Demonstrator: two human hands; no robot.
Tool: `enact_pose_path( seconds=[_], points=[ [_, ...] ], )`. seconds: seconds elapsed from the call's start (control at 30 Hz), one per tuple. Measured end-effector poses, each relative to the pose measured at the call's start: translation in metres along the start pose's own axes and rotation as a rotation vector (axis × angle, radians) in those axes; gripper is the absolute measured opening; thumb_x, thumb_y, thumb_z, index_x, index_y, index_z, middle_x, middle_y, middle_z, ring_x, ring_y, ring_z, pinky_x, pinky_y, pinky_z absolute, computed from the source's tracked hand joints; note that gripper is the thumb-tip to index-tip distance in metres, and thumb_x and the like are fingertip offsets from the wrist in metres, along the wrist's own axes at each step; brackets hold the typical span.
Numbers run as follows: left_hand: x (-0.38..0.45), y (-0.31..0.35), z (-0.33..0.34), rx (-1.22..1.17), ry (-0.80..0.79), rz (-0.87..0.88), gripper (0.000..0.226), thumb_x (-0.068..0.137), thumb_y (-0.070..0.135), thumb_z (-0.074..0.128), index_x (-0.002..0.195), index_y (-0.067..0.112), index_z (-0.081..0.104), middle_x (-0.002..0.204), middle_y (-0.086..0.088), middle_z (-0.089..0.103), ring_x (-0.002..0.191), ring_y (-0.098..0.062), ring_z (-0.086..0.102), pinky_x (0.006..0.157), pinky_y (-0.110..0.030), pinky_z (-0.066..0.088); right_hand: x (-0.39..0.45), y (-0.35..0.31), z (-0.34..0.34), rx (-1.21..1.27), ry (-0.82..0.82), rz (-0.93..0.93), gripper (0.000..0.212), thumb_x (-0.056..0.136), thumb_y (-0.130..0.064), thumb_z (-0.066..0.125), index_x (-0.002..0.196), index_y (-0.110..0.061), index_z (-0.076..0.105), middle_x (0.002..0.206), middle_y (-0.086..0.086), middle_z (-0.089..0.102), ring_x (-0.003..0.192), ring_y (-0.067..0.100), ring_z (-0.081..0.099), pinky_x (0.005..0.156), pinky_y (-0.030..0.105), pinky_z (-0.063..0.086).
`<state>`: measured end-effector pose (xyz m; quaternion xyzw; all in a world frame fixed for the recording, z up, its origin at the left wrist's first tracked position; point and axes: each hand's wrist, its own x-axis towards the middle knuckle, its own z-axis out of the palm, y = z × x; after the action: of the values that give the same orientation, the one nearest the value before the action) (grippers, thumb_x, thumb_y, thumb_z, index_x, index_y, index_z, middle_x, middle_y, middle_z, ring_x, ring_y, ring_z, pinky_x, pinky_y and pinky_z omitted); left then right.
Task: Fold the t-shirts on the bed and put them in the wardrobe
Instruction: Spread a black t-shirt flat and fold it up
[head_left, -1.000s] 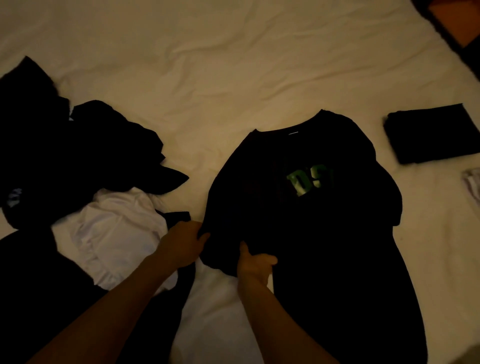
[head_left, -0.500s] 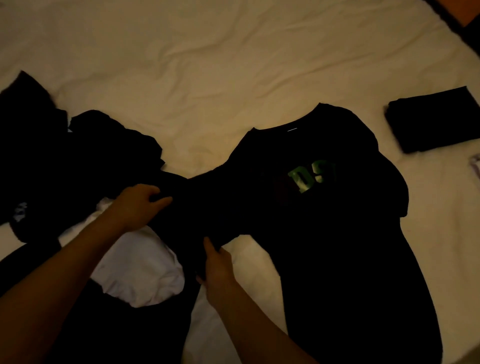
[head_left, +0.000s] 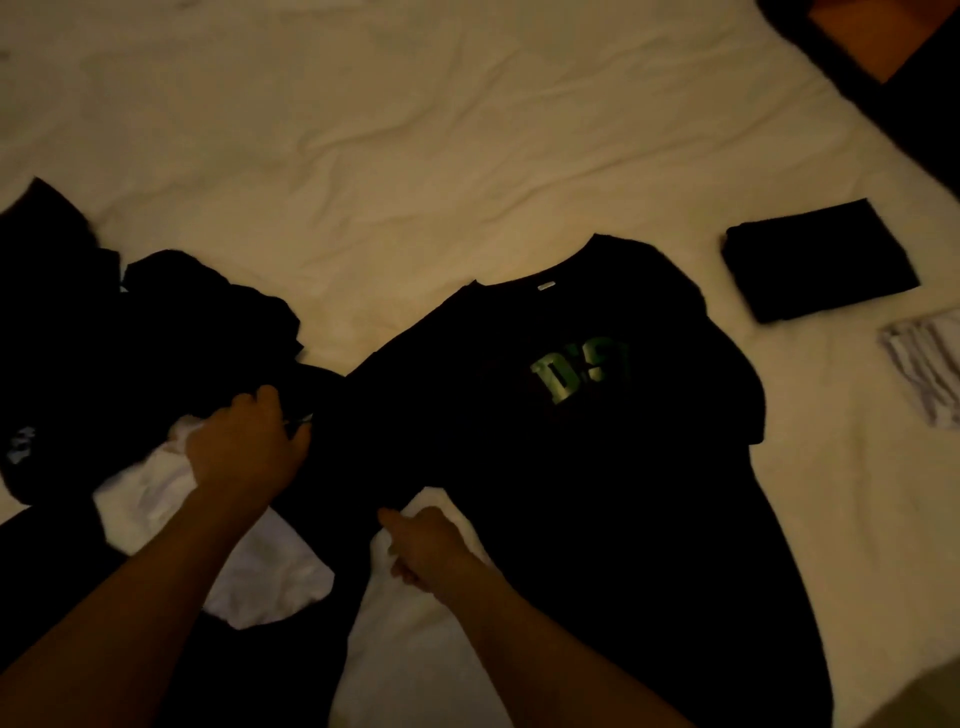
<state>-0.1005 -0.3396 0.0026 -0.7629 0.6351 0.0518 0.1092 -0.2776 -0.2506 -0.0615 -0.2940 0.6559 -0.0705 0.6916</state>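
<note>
A black t-shirt (head_left: 597, 467) with a green print lies face up on the cream bed sheet (head_left: 415, 156), collar pointing away from me. Its left sleeve is stretched out to the left. My left hand (head_left: 249, 447) grips the end of that sleeve, over a white garment. My right hand (head_left: 423, 545) pinches the sleeve's lower edge near the armpit, fingers curled. The room is dim and the dark cloth shows little detail.
A heap of dark unfolded clothes (head_left: 130, 353) and a white t-shirt (head_left: 260, 561) lie at the left. A folded black shirt (head_left: 821, 260) and a folded striped item (head_left: 930, 374) sit at the right. The bed's edge and a dark floor (head_left: 883, 41) show top right.
My left hand has pulled the shirt's left sleeve out to the left, spreading it flat. My right hand stayed on the sleeve's lower edge near the armpit.
</note>
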Motion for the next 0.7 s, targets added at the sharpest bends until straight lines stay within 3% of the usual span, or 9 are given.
enact_pose_path(
  seconds=[0.07, 0.13, 0.23, 0.3, 0.4, 0.47, 0.53, 0.6, 0.7],
  points=[
    [-0.003, 0.032, -0.010, -0.014, -0.014, 0.045, 0.038, 0.092, 0.049, 0.057, 0.095, 0.011, 0.057, 0.091, -0.014, 0.062, 0.082, -0.036, 0.063, 0.059, -0.034, 0.036, -0.005, -0.004, -0.037, 0.071, 0.060, -0.087, 0.036, 0.097, -0.045, 0.054, 0.111, -0.011, 0.056, 0.095, 0.009, 0.060, 0.070, 0.017, 0.057, 0.055, 0.022, 0.044],
    [-0.006, 0.070, -0.020, -0.062, -0.046, 0.123, 0.036, 0.094, 0.050, 0.053, 0.086, 0.015, 0.053, 0.081, -0.008, 0.059, 0.076, -0.031, 0.063, 0.057, -0.031, 0.039, -0.015, -0.011, -0.081, 0.128, 0.123, -0.120, 0.027, 0.098, -0.037, 0.054, 0.103, -0.011, 0.055, 0.085, 0.006, 0.058, 0.061, 0.013, 0.054, 0.045, 0.019, 0.041],
    [-0.007, 0.136, -0.029, -0.102, -0.117, 0.202, 0.034, 0.095, 0.050, 0.050, 0.083, 0.019, 0.052, 0.074, 0.000, 0.052, 0.068, -0.022, 0.055, 0.056, -0.030, 0.039, -0.020, -0.013, -0.166, 0.175, 0.247, -0.144, 0.029, 0.097, -0.034, 0.055, 0.079, -0.012, 0.052, 0.080, 0.010, 0.058, 0.066, 0.020, 0.054, 0.061, 0.033, 0.049],
    [-0.002, 0.191, -0.034, -0.159, -0.141, 0.260, 0.032, 0.096, 0.050, 0.050, 0.084, 0.020, 0.054, 0.073, 0.003, 0.052, 0.065, -0.017, 0.050, 0.052, -0.028, 0.035, -0.019, -0.008, -0.237, 0.219, 0.431, -0.192, 0.032, 0.097, -0.036, 0.055, 0.074, -0.013, 0.054, 0.081, 0.010, 0.061, 0.076, 0.027, 0.060, 0.076, 0.040, 0.052],
    [0.001, 0.280, -0.033, -0.270, -0.214, 0.392, 0.029, 0.097, 0.048, 0.051, 0.087, 0.022, 0.056, 0.078, 0.002, 0.056, 0.069, -0.018, 0.053, 0.053, -0.029, 0.038, -0.016, 0.015, -0.344, 0.170, 0.793, -0.177, 0.026, 0.098, -0.033, 0.054, 0.085, -0.011, 0.057, 0.093, 0.014, 0.064, 0.092, 0.032, 0.062, 0.084, 0.038, 0.047],
    [0.005, 0.341, -0.027, -0.365, -0.248, 0.470, 0.026, 0.097, 0.047, 0.051, 0.092, 0.022, 0.059, 0.088, 0.000, 0.059, 0.079, -0.022, 0.058, 0.063, -0.033, 0.048, -0.006, 0.039, -0.406, 0.132, 0.900, -0.105, 0.033, 0.097, -0.036, 0.056, 0.106, -0.005, 0.054, 0.110, 0.018, 0.061, 0.103, 0.035, 0.059, 0.087, 0.039, 0.047],
    [0.008, 0.405, -0.016, -0.405, -0.224, 0.538, 0.026, 0.097, 0.045, 0.051, 0.106, 0.022, 0.059, 0.101, -0.001, 0.057, 0.089, -0.022, 0.058, 0.071, -0.036, 0.050, 0.011, 0.060, -0.448, 0.092, 0.775, 0.002, 0.053, 0.090, -0.046, 0.064, 0.118, -0.002, 0.050, 0.115, 0.017, 0.056, 0.105, 0.036, 0.057, 0.082, 0.037, 0.045],
    [0.011, 0.464, -0.004, -0.367, -0.205, 0.577, 0.033, 0.098, 0.043, 0.051, 0.123, 0.022, 0.055, 0.116, -0.001, 0.052, 0.098, -0.023, 0.058, 0.074, -0.034, 0.050, 0.032, 0.073, -0.470, 0.178, 0.562, -0.003, 0.057, 0.081, -0.047, 0.073, 0.106, 0.002, 0.056, 0.099, 0.018, 0.059, 0.089, 0.030, 0.061, 0.070, 0.033, 0.045],
    [0.013, 0.524, 0.015, -0.197, -0.234, 0.605, 0.052, 0.098, 0.036, 0.052, 0.146, 0.023, 0.037, 0.135, -0.006, 0.041, 0.113, -0.027, 0.052, 0.075, -0.035, 0.047, 0.044, 0.081, -0.476, 0.307, 0.330, -0.143, 0.023, 0.086, -0.020, 0.069, 0.083, 0.002, 0.064, 0.083, 0.020, 0.062, 0.071, 0.025, 0.061, 0.064, 0.036, 0.048]
  ],
)
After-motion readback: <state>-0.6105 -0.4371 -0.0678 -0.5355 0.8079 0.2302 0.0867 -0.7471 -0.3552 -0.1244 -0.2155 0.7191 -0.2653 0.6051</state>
